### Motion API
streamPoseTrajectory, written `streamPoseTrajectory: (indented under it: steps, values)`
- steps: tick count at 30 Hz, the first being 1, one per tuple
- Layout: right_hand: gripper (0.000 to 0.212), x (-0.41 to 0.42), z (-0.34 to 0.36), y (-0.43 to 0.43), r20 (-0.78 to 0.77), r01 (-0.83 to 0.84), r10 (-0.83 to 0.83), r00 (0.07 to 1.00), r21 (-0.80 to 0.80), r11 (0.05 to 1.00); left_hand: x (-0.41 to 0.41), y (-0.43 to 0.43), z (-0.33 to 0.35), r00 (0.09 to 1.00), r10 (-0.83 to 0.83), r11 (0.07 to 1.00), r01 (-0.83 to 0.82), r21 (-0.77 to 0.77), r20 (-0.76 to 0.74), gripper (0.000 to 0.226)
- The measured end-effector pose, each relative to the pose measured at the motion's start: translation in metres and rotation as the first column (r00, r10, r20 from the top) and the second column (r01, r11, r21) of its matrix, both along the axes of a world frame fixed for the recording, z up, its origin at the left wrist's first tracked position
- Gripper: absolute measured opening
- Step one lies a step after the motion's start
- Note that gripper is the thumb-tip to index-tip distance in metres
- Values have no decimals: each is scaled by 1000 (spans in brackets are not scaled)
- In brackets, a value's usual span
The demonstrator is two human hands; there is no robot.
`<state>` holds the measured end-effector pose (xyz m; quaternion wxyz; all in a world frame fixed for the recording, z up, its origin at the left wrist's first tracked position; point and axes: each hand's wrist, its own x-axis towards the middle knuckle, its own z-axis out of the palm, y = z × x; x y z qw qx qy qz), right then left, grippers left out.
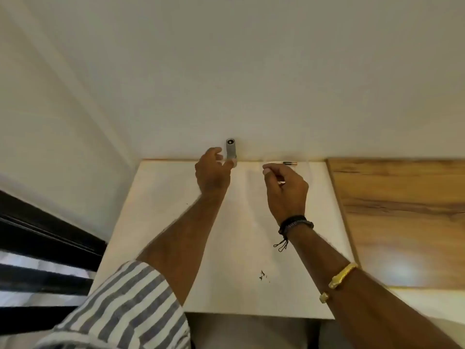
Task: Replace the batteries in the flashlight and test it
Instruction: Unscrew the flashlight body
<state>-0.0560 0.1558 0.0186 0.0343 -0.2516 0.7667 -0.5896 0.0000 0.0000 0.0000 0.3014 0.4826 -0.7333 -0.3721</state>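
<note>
L hand (212,170) at far edge of the pale white tabletop (156,222), fingers loosely curled round the base of a small grey upright cylindrical flashlight (230,152). Thumb and forefinger look to be touching its lower end, but whether the grip is closed I can't tell. Flashlight stands against the wall, lens end facing up toward cam.

R hand (285,187) just right of it, fingers pinched narrow. Something thin may be between the tips; too blurred to say. Just beyond them, a slim battery-like stick w/ dark and copper end (286,162) lies along the far edge.

Judgement: step is picking up the torch to open it. Best to take the body firmly w/ L, bring it nearer over the table, twist the cap w/ R so no part rolls off.

Hard to see: cap seam, switch, battery polarity marks. Small dark specks (263,274) near edge, unidentifiable. Wood-grain panel (402,210) at right, cut off.
</note>
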Motion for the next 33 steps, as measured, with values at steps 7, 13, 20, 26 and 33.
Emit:
streamPoseTrajectory:
  steps: [7,13,20,26,33]
  values:
    - [15,-14,-17,-15,80,48,-46,996,-23,999,-35,-17,-20,999,14,1000,-13,-16,50,43]
    - [15,-14,-20,-13,112,61,-57,992,-37,997,-45,-20,-24,998,-10,997,15,-79,67,27]
    - [14,2,-9,7,162,78,-70,984,-40,996,-13,17,-13,992,-121,988,125,-93,41,30]
    - [14,34,2,41,210,78,-63,976,-67,995,43,75,4,950,-312,943,310,-123,10,22]
    - [12,66,2,104,238,2,8,971,-41,999,116,132,7,859,-475,832,510,-220,192,27]
